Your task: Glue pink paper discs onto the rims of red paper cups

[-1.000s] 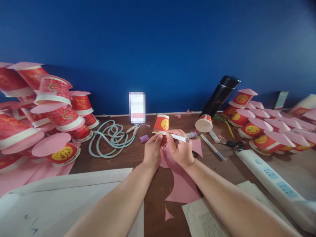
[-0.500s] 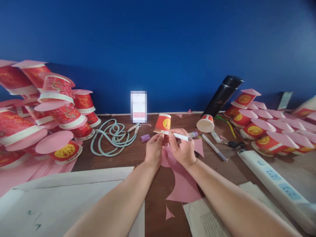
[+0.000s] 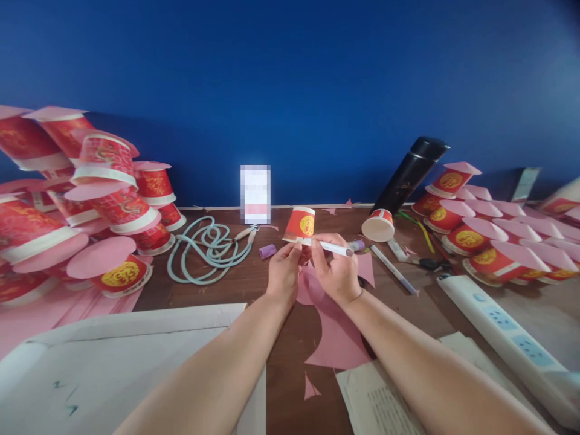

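My left hand is closed on the rim of a red paper cup with a gold emblem, held upside down above the table. In my right hand is a white marker pen, gripped between thumb and fingers. Its left end meets the cup's white rim; the exact contact is too small to make out. Cut pink paper lies beneath my hands. A purple cap rests left of the cup. Another paper cup lies on its side to the right, near a second marker.
Red cups with pink discs are piled at the left, and more pink-topped cups stand at the right. A coiled pale-blue cord, a black flask, a power strip and a white board surround the work area.
The marker has shifted slightly along the cup's rim, its right end a little lower. Both hands keep their hold; the whole view has moved marginally.
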`<state>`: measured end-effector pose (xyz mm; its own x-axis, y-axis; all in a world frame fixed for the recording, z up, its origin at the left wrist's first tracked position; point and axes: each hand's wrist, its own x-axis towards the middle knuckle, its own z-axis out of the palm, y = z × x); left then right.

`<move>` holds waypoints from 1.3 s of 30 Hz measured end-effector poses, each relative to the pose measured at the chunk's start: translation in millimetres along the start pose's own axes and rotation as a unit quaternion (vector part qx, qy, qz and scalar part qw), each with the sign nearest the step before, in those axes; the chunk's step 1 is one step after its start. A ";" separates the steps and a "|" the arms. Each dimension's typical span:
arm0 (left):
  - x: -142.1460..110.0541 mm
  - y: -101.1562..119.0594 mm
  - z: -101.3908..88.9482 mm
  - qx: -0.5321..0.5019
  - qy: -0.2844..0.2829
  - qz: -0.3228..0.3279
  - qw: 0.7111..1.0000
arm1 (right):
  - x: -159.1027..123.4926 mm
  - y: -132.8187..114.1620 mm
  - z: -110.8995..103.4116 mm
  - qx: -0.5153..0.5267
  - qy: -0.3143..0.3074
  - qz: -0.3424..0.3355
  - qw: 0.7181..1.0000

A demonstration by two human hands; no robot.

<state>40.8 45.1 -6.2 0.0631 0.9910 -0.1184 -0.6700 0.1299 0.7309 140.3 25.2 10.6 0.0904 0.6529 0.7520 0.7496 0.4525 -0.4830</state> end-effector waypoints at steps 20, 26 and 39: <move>0.6 -1.2 -2.5 0.010 0.002 0.003 1.000 | -1.4 0.0 0.3 -0.009 -0.012 -0.008 1.000; 0.1 -0.2 -2.1 0.022 0.017 0.012 1.000 | -2.2 -2.4 -0.9 -0.007 -0.015 0.001 1.000; -3.0 2.8 -0.5 0.030 0.020 0.018 0.999 | -2.3 -2.9 -0.9 0.000 -0.010 -0.004 1.000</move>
<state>38.4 42.5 -4.1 0.0096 0.9931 -0.1167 -0.6260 0.0970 0.7738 138.6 21.8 10.7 0.0715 0.6607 0.7472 0.7498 0.4584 -0.4771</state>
